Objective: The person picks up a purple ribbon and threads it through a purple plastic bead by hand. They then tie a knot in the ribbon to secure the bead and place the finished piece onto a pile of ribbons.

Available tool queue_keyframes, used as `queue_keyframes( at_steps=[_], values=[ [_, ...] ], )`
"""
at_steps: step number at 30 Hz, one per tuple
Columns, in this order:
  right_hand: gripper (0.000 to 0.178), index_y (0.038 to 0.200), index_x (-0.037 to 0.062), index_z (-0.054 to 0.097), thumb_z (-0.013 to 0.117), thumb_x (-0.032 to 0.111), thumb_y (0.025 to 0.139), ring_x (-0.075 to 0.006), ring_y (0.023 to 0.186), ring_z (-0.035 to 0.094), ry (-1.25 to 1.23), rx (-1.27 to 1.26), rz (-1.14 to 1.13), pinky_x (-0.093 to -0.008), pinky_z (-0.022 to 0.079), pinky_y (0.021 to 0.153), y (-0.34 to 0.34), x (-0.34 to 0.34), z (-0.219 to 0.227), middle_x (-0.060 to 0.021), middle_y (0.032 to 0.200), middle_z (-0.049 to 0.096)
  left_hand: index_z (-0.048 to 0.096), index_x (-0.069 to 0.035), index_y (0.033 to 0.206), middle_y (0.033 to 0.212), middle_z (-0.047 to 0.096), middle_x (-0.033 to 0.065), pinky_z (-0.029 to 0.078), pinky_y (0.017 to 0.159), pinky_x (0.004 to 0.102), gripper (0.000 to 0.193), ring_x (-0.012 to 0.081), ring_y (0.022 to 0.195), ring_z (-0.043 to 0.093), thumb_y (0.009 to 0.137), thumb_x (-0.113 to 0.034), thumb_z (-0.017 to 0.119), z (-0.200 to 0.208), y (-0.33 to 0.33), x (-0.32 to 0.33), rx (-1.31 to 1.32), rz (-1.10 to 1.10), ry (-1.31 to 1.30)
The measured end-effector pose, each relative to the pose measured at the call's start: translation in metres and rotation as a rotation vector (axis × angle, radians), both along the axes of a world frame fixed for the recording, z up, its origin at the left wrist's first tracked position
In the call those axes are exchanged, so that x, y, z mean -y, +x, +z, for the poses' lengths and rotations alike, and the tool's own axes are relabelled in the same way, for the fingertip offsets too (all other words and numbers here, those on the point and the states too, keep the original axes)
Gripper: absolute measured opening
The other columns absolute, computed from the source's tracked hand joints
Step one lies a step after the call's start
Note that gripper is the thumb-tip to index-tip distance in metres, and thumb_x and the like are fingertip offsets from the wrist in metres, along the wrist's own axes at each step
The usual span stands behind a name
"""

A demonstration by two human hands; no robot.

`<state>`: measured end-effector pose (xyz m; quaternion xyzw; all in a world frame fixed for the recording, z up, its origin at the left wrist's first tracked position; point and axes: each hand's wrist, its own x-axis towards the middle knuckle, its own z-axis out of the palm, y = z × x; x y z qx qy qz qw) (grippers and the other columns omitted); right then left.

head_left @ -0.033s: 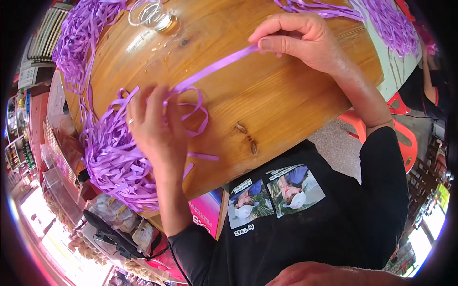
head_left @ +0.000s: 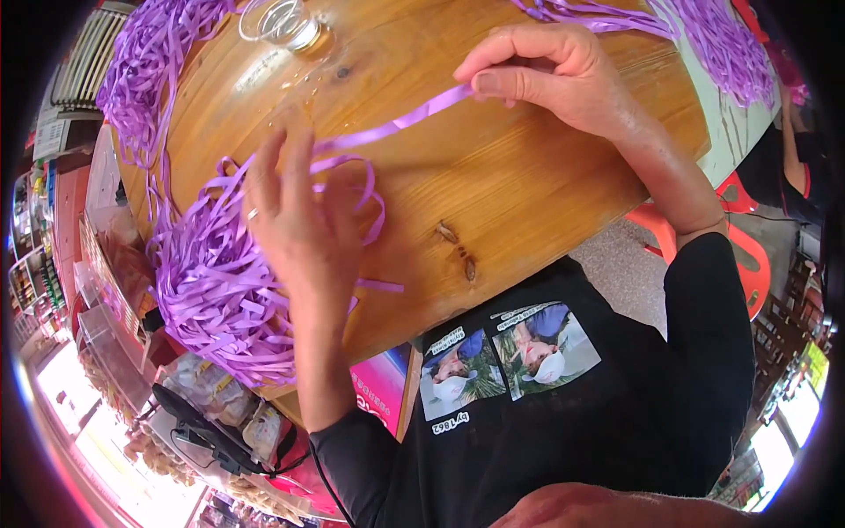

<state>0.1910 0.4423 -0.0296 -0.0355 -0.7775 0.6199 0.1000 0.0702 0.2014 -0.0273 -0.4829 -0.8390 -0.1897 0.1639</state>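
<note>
My right hand [head_left: 550,75] pinches the end of a flat purple ribbon [head_left: 387,129] between thumb and forefinger, above the wooden table. The strip runs leftward with a slight sag and passes behind the fingers of my left hand [head_left: 304,207]. That hand wears a ring; its fingers are stretched and apart, somewhat blurred, and the thumb side is hard to make out. Beneath and beside it lies a tangled heap of purple ribbon [head_left: 216,295] at the table's left edge. A loose ribbon loop [head_left: 374,202] curls just right of my left hand.
A clear glass cup [head_left: 286,26] stands at the far side of the wooden table [head_left: 528,194], near some wet drops. More purple ribbon bundles [head_left: 145,75] lie at the far left, others [head_left: 722,53] at the far right. A red plastic chair [head_left: 748,273] is at the right.
My left hand has shifted slightly right. The ribbon between the hands has gone from taut to slightly slack. My right hand has barely moved.
</note>
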Motion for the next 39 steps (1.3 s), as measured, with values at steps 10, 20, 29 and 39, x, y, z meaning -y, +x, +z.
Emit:
queue_keyframes(
  at_steps=[10,20,29,39],
  values=[
    [0.011,0.092,-0.0003,0.065,0.064,0.003,0.081,-0.0083,0.067,0.055,-0.366,0.144,-0.053,-0.021,0.044,0.059,-0.006,0.03,0.011,-0.0023,0.079,0.061,0.055,0.002,0.102,0.088,0.054,0.0118,0.046,0.068,0.0289,0.029,0.0215,0.076,0.056,0.074,0.004,0.064,-0.028,0.041,-0.053,0.758,-0.25,0.61],
    [0.026,0.106,0.0012,0.062,0.065,0.009,0.081,-0.0252,0.083,0.059,0.64,-1.108,0.028,-0.0274,0.045,0.069,-0.026,0.0,-0.011,-0.0147,0.095,0.062,0.061,0.001,0.089,0.077,0.055,-0.0046,0.035,0.058,0.0161,0.007,0.001,0.066,0.043,0.084,-0.004,0.062,-0.014,0.038,-0.043,1.459,-0.002,0.637],
    [0.029,0.101,-0.0005,0.063,0.061,0.004,0.072,-0.0217,0.081,0.057,0.472,-1.194,0.108,-0.0284,0.041,0.067,-0.028,0.019,-0.012,-0.0089,0.095,0.061,0.062,0.003,0.092,0.076,0.056,-0.002,0.035,0.054,0.0171,0.012,0.0024,0.063,0.045,0.083,-0.004,0.063,-0.01,0.029,-0.039,1.8,-0.067,0.656],
    [0.025,0.096,-0.0006,0.064,0.062,-0.001,0.071,-0.0233,0.071,0.054,0.642,-1.01,0.094,-0.0308,0.041,0.063,-0.027,0.007,-0.033,-0.0083,0.082,0.058,0.064,0.0,0.084,0.068,0.054,0.0004,0.038,0.054,0.0202,0.006,0.0066,0.059,0.047,0.079,-0.002,0.066,-0.016,0.02,-0.035,0.957,-0.104,0.322]
  ],
)
